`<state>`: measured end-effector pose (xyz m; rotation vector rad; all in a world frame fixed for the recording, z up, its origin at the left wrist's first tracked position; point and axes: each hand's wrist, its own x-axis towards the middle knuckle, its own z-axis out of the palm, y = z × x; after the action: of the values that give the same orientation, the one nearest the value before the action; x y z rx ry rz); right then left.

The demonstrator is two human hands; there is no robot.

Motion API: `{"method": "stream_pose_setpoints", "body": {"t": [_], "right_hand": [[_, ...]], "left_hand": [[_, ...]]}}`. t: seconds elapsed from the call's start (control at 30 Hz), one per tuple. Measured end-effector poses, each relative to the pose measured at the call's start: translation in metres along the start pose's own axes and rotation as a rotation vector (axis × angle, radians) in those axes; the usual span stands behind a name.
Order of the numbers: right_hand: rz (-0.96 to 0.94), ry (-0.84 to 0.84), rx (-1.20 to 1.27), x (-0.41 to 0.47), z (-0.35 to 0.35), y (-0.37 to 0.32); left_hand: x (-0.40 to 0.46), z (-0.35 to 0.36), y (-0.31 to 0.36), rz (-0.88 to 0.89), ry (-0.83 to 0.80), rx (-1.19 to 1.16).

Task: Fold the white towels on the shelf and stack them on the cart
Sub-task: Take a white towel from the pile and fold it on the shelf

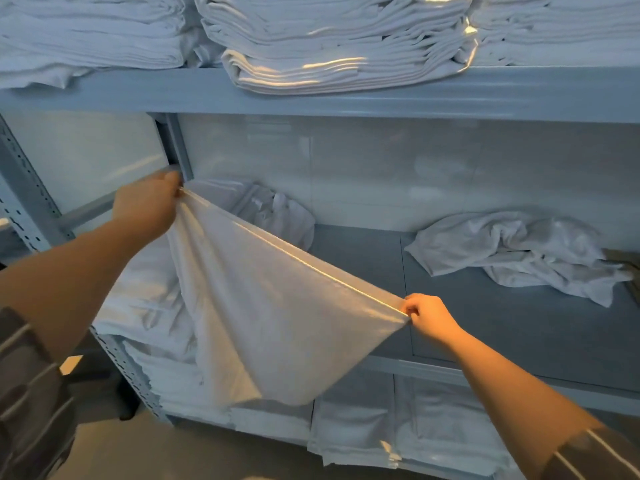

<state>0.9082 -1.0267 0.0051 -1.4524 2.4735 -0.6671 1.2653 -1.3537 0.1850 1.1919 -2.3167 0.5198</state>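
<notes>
A white towel [270, 313] hangs stretched in front of the middle shelf [485, 323]. My left hand [147, 206] pinches its upper left corner, up near the shelf post. My right hand [429, 315] pinches the other corner, lower and to the right, so the top edge runs taut and slanted between them. The towel's lower part droops past the shelf's front edge. A crumpled white towel [512, 254] lies at the right of the same shelf. More loose white cloth [277, 209] is heaped at the back left, partly hidden by the held towel. No cart is in view.
Stacks of folded white linen [332, 39] fill the upper shelf. Folded white towels [398, 431] sit on the bottom shelf. A perforated metal upright [24, 202] stands at left. Grey floor [173, 455] shows below.
</notes>
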Motion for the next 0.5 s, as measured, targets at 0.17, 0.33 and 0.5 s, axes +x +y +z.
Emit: {"method": "stream_pose_setpoints", "body": {"t": [0.17, 0.33, 0.5], "right_hand": [[0.058, -0.116, -0.263, -0.002, -0.006, 0.008], [0.251, 0.135, -0.136, -0.001, -0.008, 0.015], [0.409, 0.435, 0.693, 0.004, -0.034, 0.001]], "left_hand": [[-0.012, 0.014, 0.001, -0.006, -0.006, -0.058], [-0.017, 0.032, 0.012, -0.121, -0.088, -0.294], [-0.021, 0.045, 0.027, -0.392, -0.151, -0.799]]}}
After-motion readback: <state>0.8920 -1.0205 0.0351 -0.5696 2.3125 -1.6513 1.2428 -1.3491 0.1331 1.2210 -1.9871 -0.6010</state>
